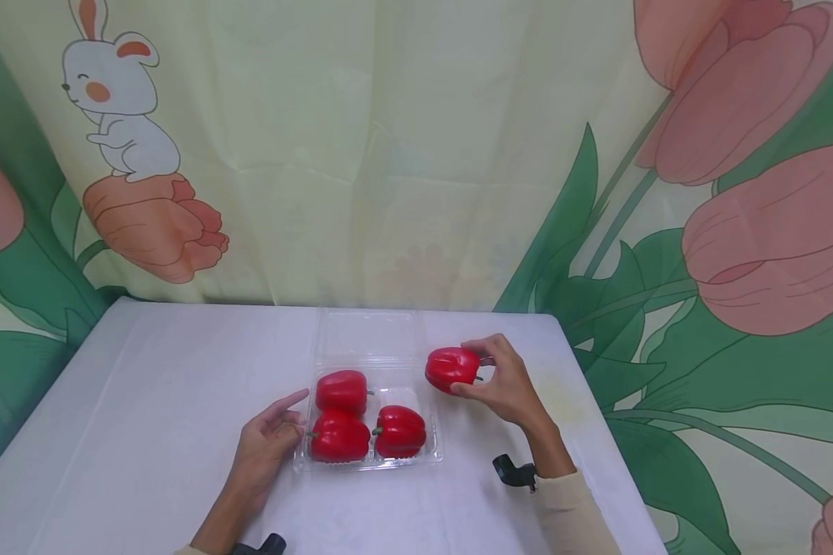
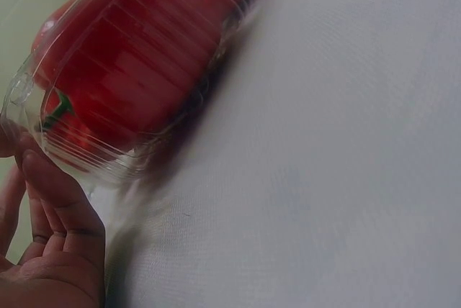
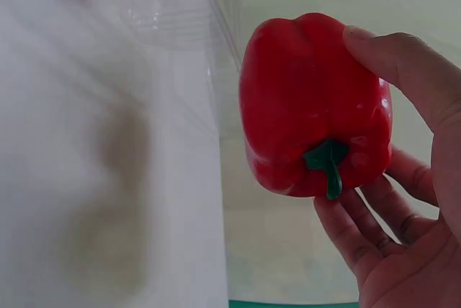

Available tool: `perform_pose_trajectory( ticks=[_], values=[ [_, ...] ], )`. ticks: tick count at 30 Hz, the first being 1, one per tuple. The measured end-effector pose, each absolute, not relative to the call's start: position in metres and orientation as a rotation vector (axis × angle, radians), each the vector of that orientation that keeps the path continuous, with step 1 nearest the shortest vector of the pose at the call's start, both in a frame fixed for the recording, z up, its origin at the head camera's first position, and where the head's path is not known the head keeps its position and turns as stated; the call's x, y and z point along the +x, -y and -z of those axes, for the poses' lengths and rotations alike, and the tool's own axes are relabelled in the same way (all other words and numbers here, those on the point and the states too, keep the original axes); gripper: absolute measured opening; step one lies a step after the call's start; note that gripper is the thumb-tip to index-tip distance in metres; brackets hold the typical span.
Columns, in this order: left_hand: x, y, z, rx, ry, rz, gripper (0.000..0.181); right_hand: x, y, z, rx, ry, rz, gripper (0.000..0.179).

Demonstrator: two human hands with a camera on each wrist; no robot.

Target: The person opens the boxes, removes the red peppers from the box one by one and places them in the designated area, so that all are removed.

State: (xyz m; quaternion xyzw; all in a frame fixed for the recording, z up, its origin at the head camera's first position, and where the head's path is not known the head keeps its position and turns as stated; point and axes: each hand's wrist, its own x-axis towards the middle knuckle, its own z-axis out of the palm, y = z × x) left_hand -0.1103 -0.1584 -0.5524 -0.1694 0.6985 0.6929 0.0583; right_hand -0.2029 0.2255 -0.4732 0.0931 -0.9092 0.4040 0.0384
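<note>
In my right hand [image 1: 503, 383] I grip a glossy red bell pepper [image 3: 313, 99] between thumb and fingers, its green stem [image 3: 330, 165] turned toward the palm. It is raised near the back right corner of a clear plastic clamshell container [image 1: 434, 455]. Three more red peppers lie inside: one at the back left [image 1: 342, 391], one at the front left [image 1: 340, 437] and one at the front right [image 1: 400, 432]. My left hand [image 1: 267, 443] pinches the container's left rim [image 2: 20, 99] with thumb and fingertips, one finger stretched along the side.
The container's lid [image 1: 369, 335] lies folded open toward the back of the white-covered table [image 1: 160, 401]. Behind the table hangs a curtain [image 1: 430, 154] printed with tulips and a rabbit. Black camera mounts [image 1: 514, 472] sit at the wrists.
</note>
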Motion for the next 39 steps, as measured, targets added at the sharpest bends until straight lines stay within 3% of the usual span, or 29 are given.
perform_pose_trajectory(
  ticks=[39],
  values=[
    [-0.11,0.159,0.55,-0.5,-2.102,-2.102,0.058,-0.212,-0.256,0.514,0.112,2.89,-1.248,0.078]
  ],
)
